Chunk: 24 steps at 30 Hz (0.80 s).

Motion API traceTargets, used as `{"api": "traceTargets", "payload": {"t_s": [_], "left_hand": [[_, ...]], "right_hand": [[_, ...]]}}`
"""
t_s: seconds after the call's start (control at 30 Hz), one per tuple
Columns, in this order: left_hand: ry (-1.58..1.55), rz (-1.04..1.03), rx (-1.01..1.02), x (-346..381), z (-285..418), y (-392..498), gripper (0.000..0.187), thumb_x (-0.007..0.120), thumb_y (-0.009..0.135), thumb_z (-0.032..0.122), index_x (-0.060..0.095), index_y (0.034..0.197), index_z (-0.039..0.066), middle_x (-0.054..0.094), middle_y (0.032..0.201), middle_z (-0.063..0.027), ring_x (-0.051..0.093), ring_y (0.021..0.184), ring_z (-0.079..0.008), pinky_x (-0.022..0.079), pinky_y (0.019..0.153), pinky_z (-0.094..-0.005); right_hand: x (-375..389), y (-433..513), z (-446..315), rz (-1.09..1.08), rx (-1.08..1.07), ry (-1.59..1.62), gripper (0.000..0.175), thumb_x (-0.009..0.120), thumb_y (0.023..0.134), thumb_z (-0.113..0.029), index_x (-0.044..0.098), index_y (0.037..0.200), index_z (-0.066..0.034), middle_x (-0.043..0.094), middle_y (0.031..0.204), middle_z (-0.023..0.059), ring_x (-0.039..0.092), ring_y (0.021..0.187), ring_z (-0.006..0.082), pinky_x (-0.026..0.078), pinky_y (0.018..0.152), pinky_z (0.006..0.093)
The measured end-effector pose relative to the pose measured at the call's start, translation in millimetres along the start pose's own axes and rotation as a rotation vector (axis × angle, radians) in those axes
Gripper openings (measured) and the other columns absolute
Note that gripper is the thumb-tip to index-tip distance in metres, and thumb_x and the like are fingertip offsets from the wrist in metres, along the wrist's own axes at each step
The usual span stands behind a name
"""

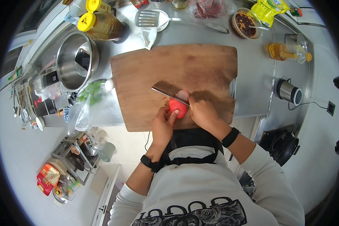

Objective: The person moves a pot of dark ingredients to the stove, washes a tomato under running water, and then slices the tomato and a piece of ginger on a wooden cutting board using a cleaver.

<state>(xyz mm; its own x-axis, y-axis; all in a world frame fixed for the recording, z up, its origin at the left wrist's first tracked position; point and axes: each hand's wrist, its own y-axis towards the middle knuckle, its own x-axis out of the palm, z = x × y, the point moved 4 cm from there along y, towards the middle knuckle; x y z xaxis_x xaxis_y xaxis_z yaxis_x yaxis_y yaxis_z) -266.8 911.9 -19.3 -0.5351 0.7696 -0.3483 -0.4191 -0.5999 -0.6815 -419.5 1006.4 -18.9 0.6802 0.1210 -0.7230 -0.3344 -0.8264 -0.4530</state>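
Observation:
My left hand [163, 124] grips a red tomato [178, 108] from the near side, thumb on top and fingers along its left. In my right hand [204, 112] is a kitchen knife [167, 94]; the fist hides its handle. The blade slants up to the left across the far part of the tomato. Just beyond the blade, a cut tomato piece [182, 95] shows its pale pink face. All this happens on the near part of a wooden cutting board [158, 63]. A few small wet drops lie left of the tomato.
A white egg [109, 84] touches the board's left edge, near a steel bowl [62, 63] and a plastic bag of greens [86, 103]. Behind the board lie a slotted turner [148, 19] and a bowl of chili sauce [244, 24]. An oil bottle [282, 52] stands right.

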Motion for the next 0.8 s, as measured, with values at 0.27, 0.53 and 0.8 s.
{"api": "traceTargets", "payload": {"t_s": [0.27, 0.53, 0.8], "left_hand": [[-0.007, -0.028, -0.019, -0.5, -1.7, 0.6, 0.033, 0.073, 0.096, 0.027, 0.065, 0.11, -0.001, 0.069, 0.07, -0.0109, 0.066, 0.058, -0.0171, 0.051, 0.055, -0.0318], [-0.019, -0.029, 0.036, 0.3, -8.1, 2.7, 0.033, 0.071, 0.097, 0.028, 0.063, 0.111, -0.001, 0.069, 0.071, -0.0095, 0.066, 0.059, -0.0145, 0.05, 0.053, -0.0297], [-0.053, -0.027, 0.003, 0.5, -6.2, 2.3, 0.033, 0.073, 0.096, 0.029, 0.065, 0.11, 0.0, 0.068, 0.067, -0.0092, 0.064, 0.056, -0.0148, 0.049, 0.052, -0.0304]], "right_hand": [[-20.1, -41.7, -12.9, 0.036, 0.016, -0.003, 0.018, 0.062, 0.086, -0.007, 0.059, 0.101, -0.0004, 0.068, 0.071, 0.02, 0.068, 0.066, 0.0394, 0.055, 0.061, 0.05], [-21.5, -49.3, -15.2, 0.071, 0.05, -0.005, 0.007, 0.059, 0.088, -0.007, 0.056, 0.093, -0.003, 0.067, 0.069, 0.0193, 0.068, 0.065, 0.0389, 0.055, 0.058, 0.0498], [-21.2, -44.0, -11.1, 0.002, 0.083, -0.04, 0.022, 0.06, 0.084, -0.005, 0.059, 0.105, -0.0016, 0.068, 0.072, 0.0201, 0.07, 0.067, 0.0392, 0.057, 0.061, 0.0497]]}}
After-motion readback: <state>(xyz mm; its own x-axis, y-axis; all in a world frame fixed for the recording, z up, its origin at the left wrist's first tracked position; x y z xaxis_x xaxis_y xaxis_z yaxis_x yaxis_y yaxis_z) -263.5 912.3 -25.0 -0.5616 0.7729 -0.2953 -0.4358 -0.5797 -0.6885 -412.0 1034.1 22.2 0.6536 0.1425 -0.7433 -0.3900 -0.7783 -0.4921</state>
